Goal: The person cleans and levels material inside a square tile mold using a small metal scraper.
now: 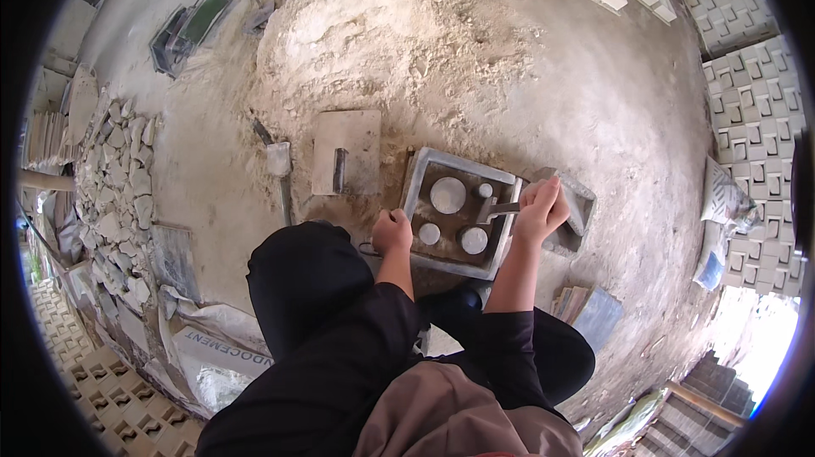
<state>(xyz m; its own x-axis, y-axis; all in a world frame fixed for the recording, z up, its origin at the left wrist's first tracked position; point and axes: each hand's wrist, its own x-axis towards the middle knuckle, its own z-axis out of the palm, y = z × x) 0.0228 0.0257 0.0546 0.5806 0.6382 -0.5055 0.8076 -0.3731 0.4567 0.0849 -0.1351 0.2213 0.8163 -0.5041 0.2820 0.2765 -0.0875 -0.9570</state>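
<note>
A square metal mould lies on the ground between my knees. Inside it, round pale discs of different sizes stand up from brown, dusty material. My left hand is closed in a fist at the mould's left side, beside a thin metal loop; whatever it grips is hidden. Over the right rim, my right hand is closed round a metal tool with a short crosspiece, which reaches over the mould's inside. What the crosspiece touches cannot be made out.
A pale powder heap rises beyond the mould. To the left lie a flat board with a handle and a trowel-like tool. A grey tray sits by my right hand. Broken pieces and stacked pale blocks line the sides.
</note>
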